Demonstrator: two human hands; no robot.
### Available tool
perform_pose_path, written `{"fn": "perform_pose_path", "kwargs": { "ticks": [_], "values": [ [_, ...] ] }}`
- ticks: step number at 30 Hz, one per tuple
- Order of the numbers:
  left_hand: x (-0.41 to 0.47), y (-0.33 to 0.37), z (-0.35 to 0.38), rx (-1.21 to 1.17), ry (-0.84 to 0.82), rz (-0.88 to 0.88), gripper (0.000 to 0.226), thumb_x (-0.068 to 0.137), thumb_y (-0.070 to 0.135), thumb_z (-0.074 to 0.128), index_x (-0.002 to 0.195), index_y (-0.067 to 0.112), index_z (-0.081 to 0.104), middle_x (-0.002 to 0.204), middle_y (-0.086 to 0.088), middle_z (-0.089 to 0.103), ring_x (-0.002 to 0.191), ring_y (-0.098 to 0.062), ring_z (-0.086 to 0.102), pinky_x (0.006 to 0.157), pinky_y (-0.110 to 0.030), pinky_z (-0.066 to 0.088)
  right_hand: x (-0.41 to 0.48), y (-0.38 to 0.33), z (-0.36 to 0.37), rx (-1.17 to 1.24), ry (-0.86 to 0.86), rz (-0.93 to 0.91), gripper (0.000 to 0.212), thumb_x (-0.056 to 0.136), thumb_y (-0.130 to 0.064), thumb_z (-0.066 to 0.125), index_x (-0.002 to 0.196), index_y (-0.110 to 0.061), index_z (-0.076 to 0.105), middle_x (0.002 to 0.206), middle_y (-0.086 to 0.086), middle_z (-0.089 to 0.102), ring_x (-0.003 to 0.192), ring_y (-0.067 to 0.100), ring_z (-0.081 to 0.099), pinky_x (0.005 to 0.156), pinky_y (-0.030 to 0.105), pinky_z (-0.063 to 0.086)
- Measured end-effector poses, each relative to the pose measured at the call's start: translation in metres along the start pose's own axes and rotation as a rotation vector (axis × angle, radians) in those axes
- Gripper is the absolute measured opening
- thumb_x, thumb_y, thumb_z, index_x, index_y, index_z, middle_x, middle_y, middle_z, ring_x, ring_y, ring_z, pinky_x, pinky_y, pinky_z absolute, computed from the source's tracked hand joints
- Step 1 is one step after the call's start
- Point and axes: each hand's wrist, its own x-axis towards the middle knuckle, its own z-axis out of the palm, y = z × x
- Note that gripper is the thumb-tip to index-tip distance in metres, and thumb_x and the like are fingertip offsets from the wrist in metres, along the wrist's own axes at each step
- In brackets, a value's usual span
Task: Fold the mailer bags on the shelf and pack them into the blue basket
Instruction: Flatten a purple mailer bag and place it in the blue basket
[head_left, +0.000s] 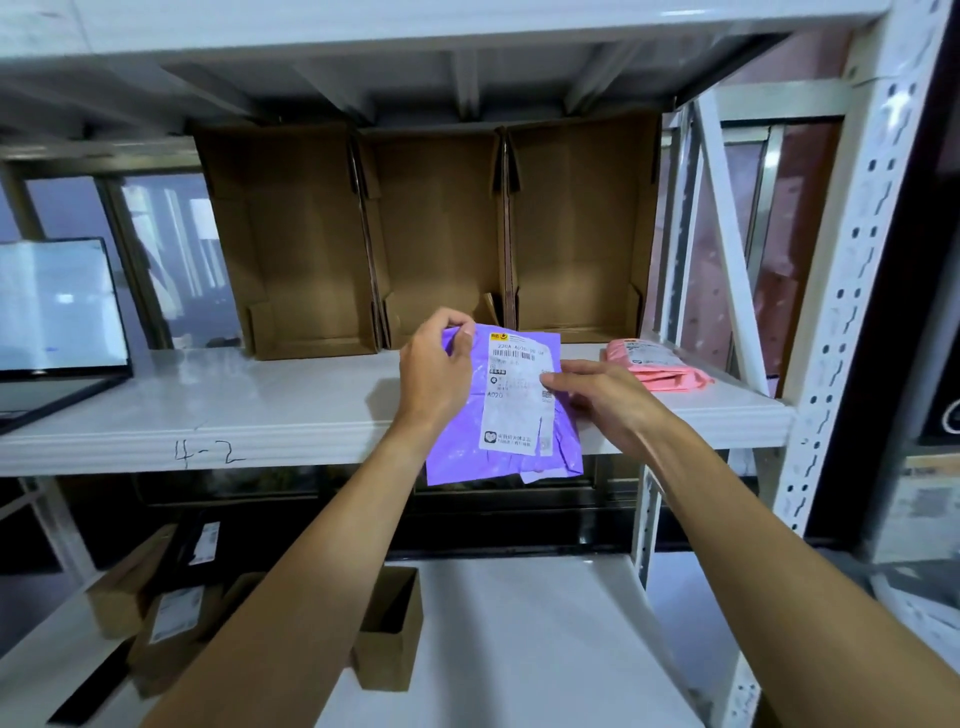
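A purple mailer bag (511, 441) with a white shipping label hangs in front of the white shelf (208, 410), held up in both hands. My left hand (434, 371) pinches its top left corner with curled fingers. My right hand (605, 400) grips its right edge, thumb on the label. A pink mailer bag (652, 361) lies folded on the shelf at the right. The blue basket is not in view.
Three open brown cardboard boxes (436, 228) stand on their sides at the back of the shelf. A monitor (57, 306) sits at the left. Small cardboard boxes (387, 629) lie on the lower shelf. A perforated white upright (852, 260) rises at the right.
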Motion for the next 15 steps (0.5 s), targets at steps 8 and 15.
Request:
{"fn": "perform_pose_path", "kwargs": {
  "ticks": [8,15],
  "values": [
    [-0.036,0.02,-0.025,-0.476,-0.048,-0.356,0.025,0.084,0.028,0.079,0.107,0.022,0.071,0.102,0.003,0.076,0.097,-0.019,0.073,0.087,-0.04,0.059,-0.044,0.023,-0.002,0.221,0.037,0.024,0.019,0.085,-0.015,0.073,0.101,-0.004,0.072,0.109,0.021,0.072,0.095,0.031,0.065,0.095,0.046,0.05],
    [-0.092,0.014,-0.038,-0.5,-0.133,-0.544,0.016,0.096,0.021,0.067,0.092,0.01,0.078,0.092,-0.007,0.078,0.08,-0.018,0.07,0.074,-0.031,0.055,-0.074,0.047,-0.002,0.344,0.077,0.023,0.014,0.085,-0.008,0.071,0.098,-0.003,0.07,0.111,0.025,0.07,0.101,0.038,0.067,0.095,0.053,0.053]
  ]
}}
